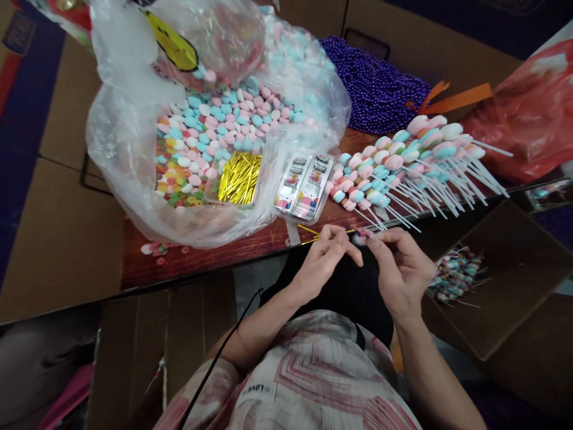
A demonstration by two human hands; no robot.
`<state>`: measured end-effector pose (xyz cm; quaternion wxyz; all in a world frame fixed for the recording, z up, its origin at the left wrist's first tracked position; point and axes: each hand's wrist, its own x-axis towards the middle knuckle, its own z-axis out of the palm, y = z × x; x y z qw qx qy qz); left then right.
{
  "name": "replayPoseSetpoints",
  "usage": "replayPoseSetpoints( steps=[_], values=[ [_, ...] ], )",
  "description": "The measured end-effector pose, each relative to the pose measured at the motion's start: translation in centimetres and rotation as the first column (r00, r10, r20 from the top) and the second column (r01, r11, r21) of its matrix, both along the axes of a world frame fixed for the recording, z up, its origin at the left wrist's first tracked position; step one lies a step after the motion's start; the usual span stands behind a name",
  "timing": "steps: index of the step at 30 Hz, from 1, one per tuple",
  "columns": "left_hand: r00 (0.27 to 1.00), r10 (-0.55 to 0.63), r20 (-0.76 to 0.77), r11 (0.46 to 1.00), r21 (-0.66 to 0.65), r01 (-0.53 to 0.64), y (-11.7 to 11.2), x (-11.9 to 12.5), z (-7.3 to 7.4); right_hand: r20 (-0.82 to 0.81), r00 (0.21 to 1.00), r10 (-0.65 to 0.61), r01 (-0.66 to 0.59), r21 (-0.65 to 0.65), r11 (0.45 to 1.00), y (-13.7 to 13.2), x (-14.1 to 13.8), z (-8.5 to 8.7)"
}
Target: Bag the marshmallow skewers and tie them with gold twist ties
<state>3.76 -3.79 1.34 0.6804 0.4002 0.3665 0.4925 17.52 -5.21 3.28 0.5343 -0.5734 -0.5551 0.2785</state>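
Note:
My left hand (pixel 329 254) is closed in a pinch at the table's front edge, with a bit of a gold twist tie showing at its fingertips. Right beside it, my right hand (pixel 400 269) pinches a small pink-and-white thing (pixel 359 237) with a dark patch; its kind is too small to make out. Loose gold twist ties (pixel 308 232) lie on the table by my left hand. Behind the hands, candy skewers (pixel 380 161) with pastel pieces on white sticks lie in a pile. A clear tub (pixel 239 178) holds more gold ties.
A large plastic bag (pixel 128 137) spreads over loose pastel candies (pixel 224 119). Next to it stands a clear box with printed labels (pixel 304 185). Purple bead strands (pixel 376 83) lie behind, a red bag (pixel 532 113) at right. Below right, a cardboard box (pixel 510 275) contains wrapped candy (pixel 456 272).

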Motion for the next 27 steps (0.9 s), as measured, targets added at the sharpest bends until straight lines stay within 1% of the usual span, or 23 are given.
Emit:
replayPoseSetpoints(
  steps=[2,4,6,8,10,12,13,14,16,17,18,19,20,21,22,23,24,25,27],
  values=[
    [1.0,-0.025,0.013,0.994,-0.105,0.027,-0.1,0.7,0.0,0.056,0.998,0.0,-0.004,0.064,0.998,-0.6,0.1,0.1],
    [0.994,-0.075,0.075,0.981,-0.175,0.087,-0.1,1.2,0.0,0.065,0.998,-0.003,-0.002,0.069,0.998,-1.4,0.3,-0.2],
    [0.989,-0.109,0.102,0.977,-0.172,0.125,-0.1,1.7,0.0,-0.01,1.0,-0.014,0.014,-0.016,1.0,-2.4,0.7,-0.7],
    [0.993,-0.092,0.076,0.984,-0.144,0.102,-0.3,2.3,-0.1,-0.126,0.992,-0.017,-0.002,-0.149,0.989,-3.5,1.4,-1.5],
    [1.0,-0.023,-0.01,0.996,-0.092,0.022,-0.6,3.2,-0.4,-0.165,0.985,-0.044,0.001,-0.251,0.968,-4.6,2.1,-2.2],
    [0.992,0.031,-0.121,1.0,0.007,-0.03,-0.9,4.1,-0.8,-0.166,0.984,-0.07,0.013,-0.323,0.946,-5.5,2.7,-3.0],
    [0.986,0.024,-0.164,0.998,0.065,-0.014,-1.0,4.5,-0.8,-0.192,0.977,-0.092,0.02,-0.347,0.938,-5.8,3.0,-3.4],
    [0.981,-0.003,-0.194,0.993,0.118,0.026,-0.9,4.6,-0.8,-0.246,0.96,-0.131,0.036,-0.359,0.933,-6.1,3.5,-3.7],
    [0.97,-0.047,-0.238,0.971,0.218,0.1,-0.2,4.1,-0.2,-0.391,0.885,-0.253,0.103,-0.366,0.925,-6.2,4.8,-4.4],
    [0.964,-0.028,-0.264,0.958,0.269,0.102,0.5,3.4,0.1,-0.451,0.827,-0.334,0.172,-0.364,0.916,-6.2,5.8,-4.8],
    [0.953,0.048,-0.298,0.945,0.324,0.054,1.4,2.5,0.5,-0.497,0.763,-0.413,0.246,-0.368,0.897,-6.0,7.0,-5.1],
    [0.925,0.157,-0.347,0.925,0.38,-0.014,2.6,1.4,0.8,-0.533,0.7,-0.476,0.31,-0.373,0.874,-5.8,8.2,-5.6],
    [0.87,0.263,-0.416,0.901,0.429,-0.067,3.9,0.1,1.0,-0.552,0.644,-0.53,0.373,-0.379,0.847,-5.5,9.4,-6.0],
    [0.798,0.337,-0.5,0.88,0.469,-0.078,5.2,-1.2,1.0,-0.562,0.604,-0.565,0.384,-0.416,0.824,-5.1,10.4,-6.4],
    [0.714,0.384,-0.585,0.868,0.493,-0.064,6.6,-2.4,0.8,-0.557,0.58,-0.595,0.392,-0.45,0.803,-4.8,11.1,-6.8],
    [0.62,0.433,-0.654,0.856,0.514,-0.056,7.8,-3.4,0.5,-0.541,0.58,-0.608,0.39,-0.471,0.791,-4.5,11.4,-7.1],
    [0.531,0.466,-0.708,0.849,0.526,-0.044,9.0,-4.2,0.0,-0.527,0.598,-0.604,0.373,-0.485,0.791,-4.2,11.2,-7.3],
    [0.468,0.465,-0.752,0.851,0.525,-0.004,9.9,-4.7,-0.5,-0.513,0.627,-0.587,0.354,-0.483,0.801,-3.9,10.7,-7.4],
    [0.388,0.453,-0.803,0.863,0.504,0.036,11.2,-5.1,-1.5,-0.491,0.701,-0.517,0.298,-0.457,0.838,-3.6,8.7,-7.3]
  ],
)
